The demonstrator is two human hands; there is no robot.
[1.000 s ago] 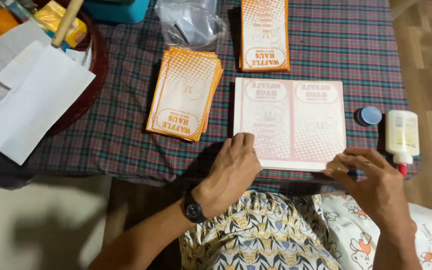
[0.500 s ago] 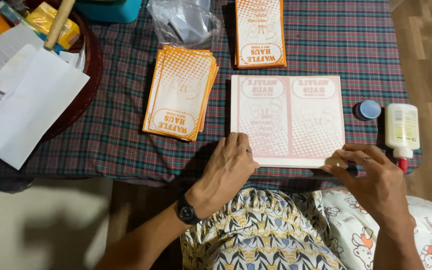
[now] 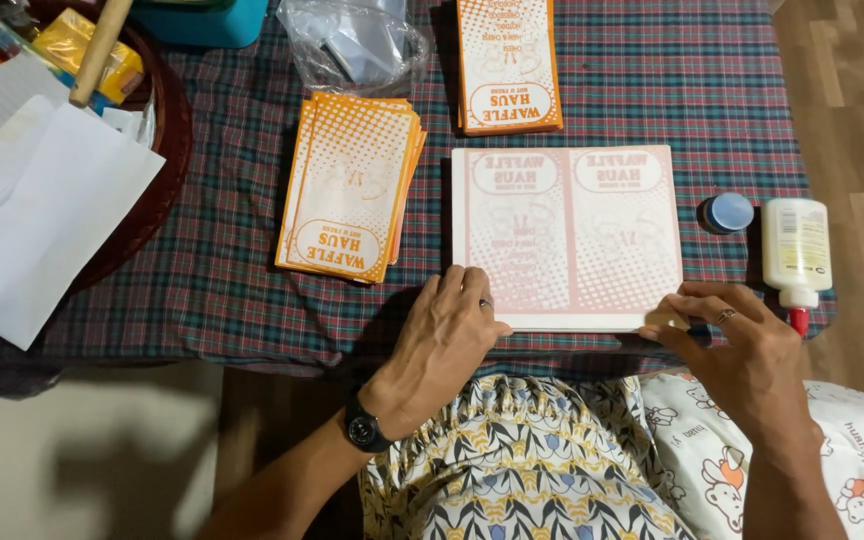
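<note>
Pressing flat on a pale printed sheet [image 3: 567, 235]: left hand [image 3: 447, 345], fingers spread; right hand [image 3: 737, 350] pinching its near corner.

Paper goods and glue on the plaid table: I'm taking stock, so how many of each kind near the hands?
Orange printed paper stacks: 2, and
Pale pink unfolded sheet pile under both hands: 1
White glue bottle: 1
Blue cap: 1
Total: 5

Warm indoor light, sharp, soft shadows
</note>
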